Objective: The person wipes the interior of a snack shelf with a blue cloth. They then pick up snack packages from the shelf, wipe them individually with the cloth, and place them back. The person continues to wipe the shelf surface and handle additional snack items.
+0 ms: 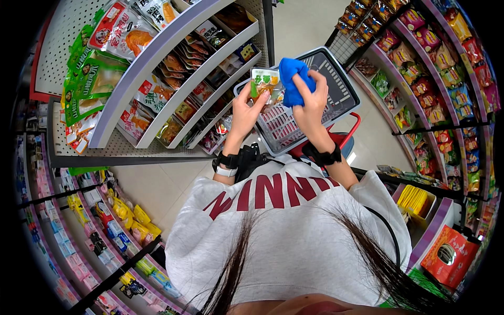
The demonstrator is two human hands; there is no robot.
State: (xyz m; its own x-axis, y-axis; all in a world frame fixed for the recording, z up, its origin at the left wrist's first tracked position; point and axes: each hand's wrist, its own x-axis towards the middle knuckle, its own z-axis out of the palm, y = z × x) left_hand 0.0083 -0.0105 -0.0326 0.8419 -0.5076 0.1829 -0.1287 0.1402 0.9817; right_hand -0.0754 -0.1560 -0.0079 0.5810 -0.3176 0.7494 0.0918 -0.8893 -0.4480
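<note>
My left hand (247, 112) grips a small clear snack packet (264, 81) with a green and white printed label and brownish food inside. In my right hand (313, 106) is a crumpled blue cloth (291, 80), held close against the packet's right edge. Both hands are raised above a grey plastic shopping basket (341, 95) with slotted walls. Whether the cloth touches the packet, I cannot tell exactly. A red handle (351, 128) shows beside the basket.
Tiered shelves (165, 114) of packaged snacks stand at my left, with green hanging packets (88, 88) at their end. More snack shelves (427, 78) curve along the right. Shelves of small goods (90, 232) lie behind at lower left. A red box (449, 256) sits lower right.
</note>
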